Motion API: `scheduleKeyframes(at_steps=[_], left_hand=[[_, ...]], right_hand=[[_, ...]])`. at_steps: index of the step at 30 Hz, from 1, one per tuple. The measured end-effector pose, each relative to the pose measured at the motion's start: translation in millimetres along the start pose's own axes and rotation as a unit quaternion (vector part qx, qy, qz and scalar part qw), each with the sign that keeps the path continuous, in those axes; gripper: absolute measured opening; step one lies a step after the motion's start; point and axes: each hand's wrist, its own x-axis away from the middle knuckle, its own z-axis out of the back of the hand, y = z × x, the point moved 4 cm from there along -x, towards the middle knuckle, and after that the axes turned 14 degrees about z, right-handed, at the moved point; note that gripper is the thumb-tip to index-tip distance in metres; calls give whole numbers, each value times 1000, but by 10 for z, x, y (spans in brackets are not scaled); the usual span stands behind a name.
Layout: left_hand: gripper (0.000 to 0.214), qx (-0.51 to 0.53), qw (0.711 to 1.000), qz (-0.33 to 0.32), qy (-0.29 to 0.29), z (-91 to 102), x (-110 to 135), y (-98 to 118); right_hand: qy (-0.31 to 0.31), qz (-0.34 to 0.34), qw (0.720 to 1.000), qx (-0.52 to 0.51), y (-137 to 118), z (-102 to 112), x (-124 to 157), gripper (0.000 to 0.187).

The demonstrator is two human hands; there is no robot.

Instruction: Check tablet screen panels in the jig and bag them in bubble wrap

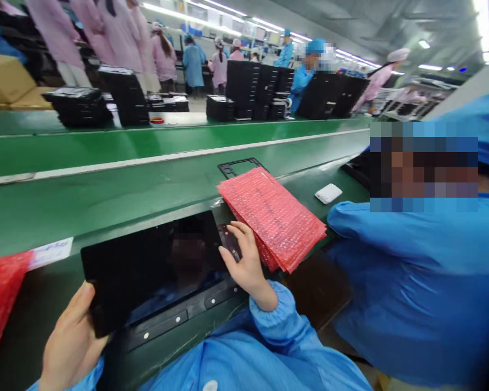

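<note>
- Your left hand (71,342) grips the panel (155,266) at its lower left corner; the thumb lies on the dark glass and the fingers are hidden behind it.
- Your right hand (242,260) is at the right edge of the panel. Its fingers (237,234) are bent and touch the front face near the upper right corner. I cannot tell if this hand really clamps the edge or only rests on it.
- The panel is black and glossy. It is lifted between your two hands, a little tilted, above the near edge of the green table (106,195), low in the middle of the view.
- Just under the panel a black strip (179,315) with small white dots lies along the table edge.
- A stack of red bags (273,217) lies just beside your right hand, touching the wrist side.
- Behind the stack lies a black frame (242,166), partly covered by it.
- A small white pad (328,193) lies on the table to the right of the stack, apart from it.
- Another red bag (0,298) shows at the left border, and a white label (51,252) sticks on the table near it.
- A co-worker (411,282) in a blue coat sits close at your right side.
- On the far side of the belt stand piles of black trays (79,106), and people in pink and blue coats stand behind them.
</note>
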Motion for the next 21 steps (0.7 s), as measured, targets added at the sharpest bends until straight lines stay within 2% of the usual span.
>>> scheduleKeyframes(at_steps=[1, 3, 5, 7, 10, 14, 18, 21], left_hand=[[47, 67, 997, 33, 2, -10, 22, 21], [42, 186, 978, 95, 1, -49, 37, 31], [40, 247, 960, 131, -4, -86, 17, 18], [39, 285, 946, 154, -15, -105, -15, -15], [37, 305, 938, 160, -33, -113, -46, -51], [37, 318, 935, 152, -33, -119, -49, -45], [39, 338, 924, 172, -43, -162, 3, -20], [48, 286, 940, 174, -67, -173, 94, 11]], right_hand=[[-24, -23, 999, -32, 25, 22, 67, 50], [-96, -65, 985, -125, 56, 17, 188, 51], [-161, -106, 960, -206, 51, -9, 286, 45], [-191, -135, 942, -239, 23, -25, 350, 44], [-191, -150, 942, -233, -20, -39, 388, 45], [-163, -172, 943, -233, -13, -74, 418, 46], [-127, -187, 941, -252, 24, -102, 446, 46], [-101, -209, 929, -289, 69, -126, 462, 47]])
